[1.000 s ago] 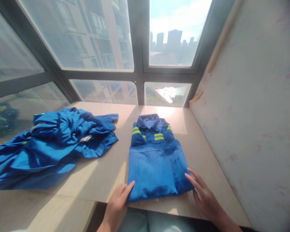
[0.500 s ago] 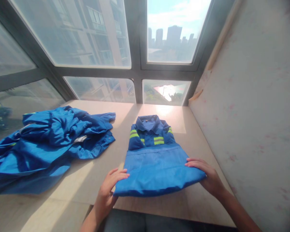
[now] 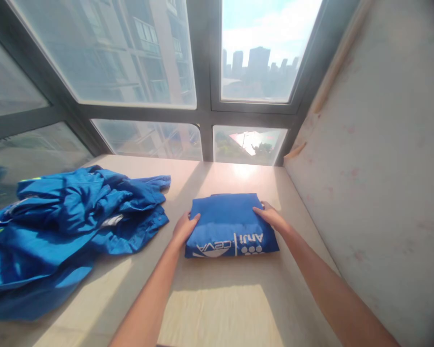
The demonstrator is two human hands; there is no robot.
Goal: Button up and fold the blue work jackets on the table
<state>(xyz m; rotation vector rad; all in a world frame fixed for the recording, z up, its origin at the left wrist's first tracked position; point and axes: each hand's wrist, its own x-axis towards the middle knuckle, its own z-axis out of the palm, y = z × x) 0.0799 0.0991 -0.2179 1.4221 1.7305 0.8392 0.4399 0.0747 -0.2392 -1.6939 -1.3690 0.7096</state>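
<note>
A blue work shirt [image 3: 230,225] lies folded into a compact rectangle on the beige tabletop [image 3: 220,308], white lettering showing along its near edge. My left hand [image 3: 185,227] grips its left edge, thumb on top and fingers tucked under the fabric. My right hand [image 3: 271,217] holds the upper right corner the same way, fingers curled around the fold. The collar and reflective stripes are hidden inside the fold.
A heap of crumpled blue work clothes [image 3: 65,226] covers the left part of the table. Large windows [image 3: 202,86] run along the far edge. A pale wall [image 3: 376,159] bounds the table on the right.
Both hands lifted the shirt's lower half and folded it away from me over the collar. The shirt is now half as long, with its printed back side up.
</note>
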